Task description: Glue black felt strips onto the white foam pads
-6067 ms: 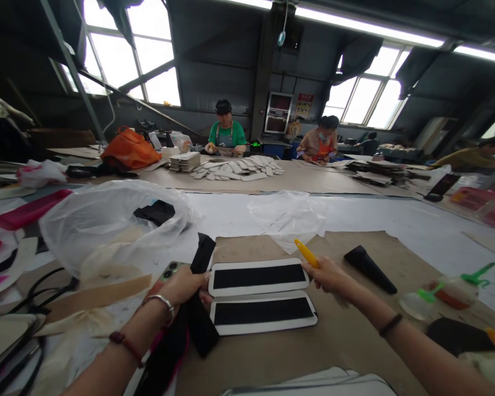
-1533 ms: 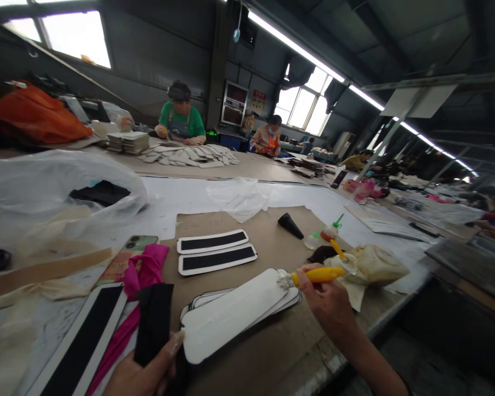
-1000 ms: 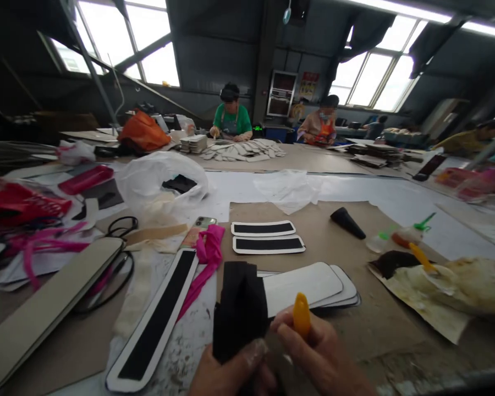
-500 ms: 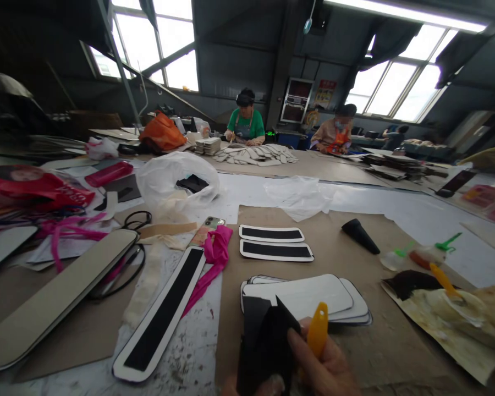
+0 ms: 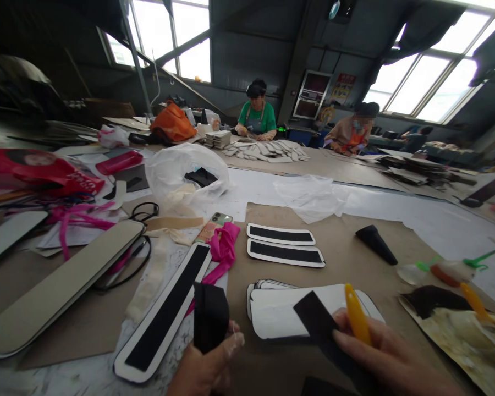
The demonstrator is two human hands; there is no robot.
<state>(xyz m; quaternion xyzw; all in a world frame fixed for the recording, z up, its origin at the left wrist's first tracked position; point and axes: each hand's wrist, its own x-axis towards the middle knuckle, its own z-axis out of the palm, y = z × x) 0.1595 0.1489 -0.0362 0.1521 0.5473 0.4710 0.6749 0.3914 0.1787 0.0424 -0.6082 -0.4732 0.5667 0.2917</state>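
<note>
At the near edge of the brown paper (image 5: 272,212), left hand (image 5: 210,366) has the black bundle (image 5: 209,316), thumb and fingers closed on its lower part, whitish residue on the fingertips. Bundle is roughly upright, top above the hand, beside the pink cloth (image 5: 225,243) and the long panel (image 5: 165,316). Right hand (image 5: 383,355) is closed too: thumb and fingers pinch the black strip (image 5: 317,316), yellow handle (image 5: 357,316) held in the same hand, sticking up. Tool end of that handle is hidden. Strip slants, upper end over the white stack (image 5: 276,313); can't tell if it touches. Lower end of strip is hard to separate from the dark stuff under the hand. Hands are apart, bundle left of stack, strip over it. Beyond the stack, two small panels (image 5: 286,253) lie side by side, white rims, black centers. Long panel has the same look, lies diagonally, far end by the pink cloth. Phone (image 5: 213,225) is just behind the cloth. Right side of the paper: black cone (image 5: 375,243) on its side, two bottles (image 5: 454,272) with green tops, then a glue bowl (image 5: 474,333) with a second yellow handle (image 5: 476,303) leaning out. Across the table, person in green (image 5: 256,118) sits behind a pile of white pieces (image 5: 268,151).
</note>
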